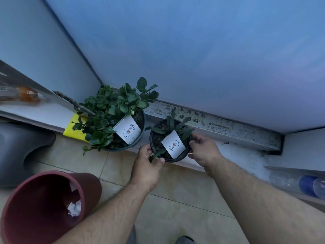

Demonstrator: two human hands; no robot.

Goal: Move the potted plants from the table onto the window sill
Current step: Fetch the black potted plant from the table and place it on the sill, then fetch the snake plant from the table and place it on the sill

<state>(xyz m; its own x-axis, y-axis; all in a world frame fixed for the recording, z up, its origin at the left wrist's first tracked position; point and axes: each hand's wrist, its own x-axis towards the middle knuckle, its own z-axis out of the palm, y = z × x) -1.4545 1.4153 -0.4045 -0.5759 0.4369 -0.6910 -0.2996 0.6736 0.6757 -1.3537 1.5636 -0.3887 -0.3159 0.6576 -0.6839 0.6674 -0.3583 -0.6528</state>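
Observation:
A small black pot (159, 138) with a few narrow leaves and a white card stuck in the soil rests at the front edge of the window sill (237, 155). My left hand (149, 161) grips its near-left rim and my right hand (202, 150) grips its right rim. Just to its left, a larger dark green pot (139, 138) with a bushy round-leaved plant and its own white card stands on the sill in the window corner. The table is out of view.
A maroon waste bin (45, 205) with crumpled paper stands on the tiled floor at lower left, a dark grey stool (21, 147) beyond it. A yellow sheet (73, 127) lies under the big plant. A clear bottle (299, 184) lies at right. The window glass (211, 59) rises behind the sill.

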